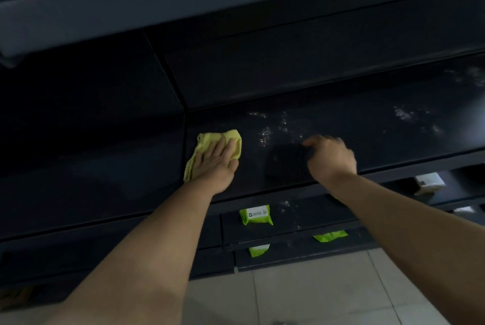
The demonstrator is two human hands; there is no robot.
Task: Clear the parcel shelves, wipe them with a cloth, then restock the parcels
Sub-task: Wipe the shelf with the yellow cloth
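1 yellow cloth [210, 138] lies under the left hand's [217, 164] flat fingers; right hand [332, 158] curled, grip unclear; lower shelves [301, 209] hold green parcels [256, 215].

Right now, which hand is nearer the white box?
Right. The right hand is above-left of the white box; the left hand lies farther left, pressing the yellow cloth.

Open shelf [380, 130] surface runs rightward from the right hand [332, 159] and leftward past the left hand [217, 164]. Between the hands, an indistinct dark shape [284, 164] lies beside the right hand. Upper shelf [236, 9] overhangs; back panel [288, 70] closes the far side.
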